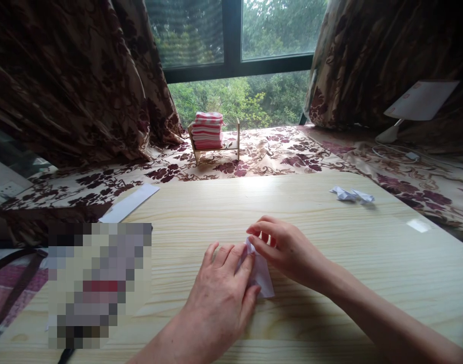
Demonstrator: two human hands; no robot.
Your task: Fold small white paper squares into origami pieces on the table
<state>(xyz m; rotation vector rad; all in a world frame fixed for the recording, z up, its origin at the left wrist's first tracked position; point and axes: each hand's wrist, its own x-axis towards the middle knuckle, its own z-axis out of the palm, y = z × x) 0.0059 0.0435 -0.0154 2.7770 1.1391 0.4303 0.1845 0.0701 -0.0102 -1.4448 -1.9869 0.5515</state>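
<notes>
On the pale wooden table (185, 212), the left hand (221, 283) presses palm-down, fingers loosely spread, while the right hand (250, 236) arches inward, 2 digits bent close together, grip impossible to tell, atop white paper (264, 280) partly beneath the left.

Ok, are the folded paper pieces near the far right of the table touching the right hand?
No, the folded paper pieces lie beyond the right hand, with tabletop showing between them.

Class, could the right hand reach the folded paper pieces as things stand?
Probably yes: nothing visible stands between the right hand and the folded paper pieces, though that hand is busy at the white paper.
</notes>
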